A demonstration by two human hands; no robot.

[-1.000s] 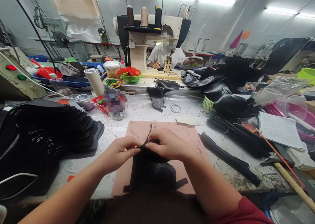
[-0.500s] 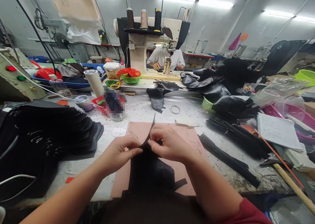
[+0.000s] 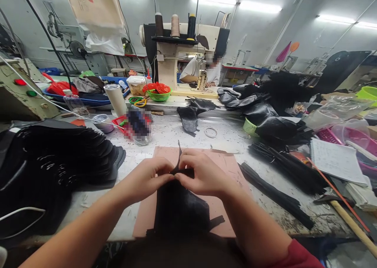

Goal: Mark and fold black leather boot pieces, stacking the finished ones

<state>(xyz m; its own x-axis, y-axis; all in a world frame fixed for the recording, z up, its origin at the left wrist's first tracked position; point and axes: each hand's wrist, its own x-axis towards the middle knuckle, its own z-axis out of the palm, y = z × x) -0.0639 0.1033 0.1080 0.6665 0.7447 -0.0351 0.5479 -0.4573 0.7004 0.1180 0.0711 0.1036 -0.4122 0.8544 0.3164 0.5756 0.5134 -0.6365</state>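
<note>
Your two hands meet at the upper end of the black piece (image 3: 182,211), which lies over the pink board (image 3: 143,217) straight in front of you. Take the meeting point of your fingertips as the centre of the clock: the broad body of the piece spreads from there toward 6 o'clock, nearest your body, while a thin pointed end (image 3: 178,152) stands up toward 12. Its long axis therefore runs close to 12–6, in line with your view, and a short dark tab (image 3: 217,222) sticks out low at about 4.

Your left hand (image 3: 144,179) comes in from 8 o'clock with thumb and forefinger pinching the edge. Your right hand (image 3: 203,175) comes in from 4, its thumb and bent fingers pinching the same edge just beside the left fingertips. Neither hand is clearly nearer to the piece, since both grip it; the pointed end rises between them, close against the right fingers. How the layers lie under your fingertips is too dark to tell.

Around that centre, the stack of black pieces (image 3: 73,154) sits at 9 o'clock, well apart from the pinch. A metal ring (image 3: 210,132) lies between 1 and 2, another black piece (image 3: 189,120) near 12, and the dark strips (image 3: 278,197) between 3 and 4.
</note>
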